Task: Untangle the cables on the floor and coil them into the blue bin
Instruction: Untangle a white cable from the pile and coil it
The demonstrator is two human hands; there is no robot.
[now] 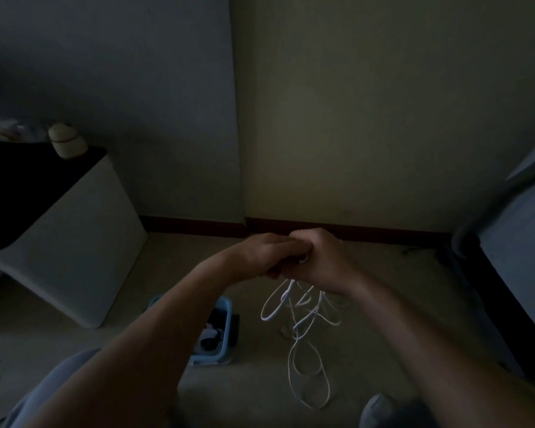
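**White cable bunched up in both hands, bin half hidden, super dark shot**

The white cable (301, 323) hangs in tangled loops from under the two hands. Its lowest loops reach down to the floor (260, 384), just right of the blue bin (207, 360). The strands cross each other a lot, and in this light I can't tell how many cables are in there or where any end is.

The bin sits on the floor and the left forearm covers most of it. Only its right wall and near rim show, with some dark and white stuff inside that I can't make out.

There's open floor around the loops. A white cabinet (74, 257) boxes in the left side, a dark skirting board (368, 232) runs along the wall behind, and something pale blue-grey (525, 230) is cut off at the right edge.

The left hand (269, 254) and right hand (323, 262) are pressed up against each other, backs to the camera. The fingers (274, 274) are curled in around the top of the cable, and a bit of white peeks out between the hands. The fingertips are hidden, so I can't tell the exact pinch.
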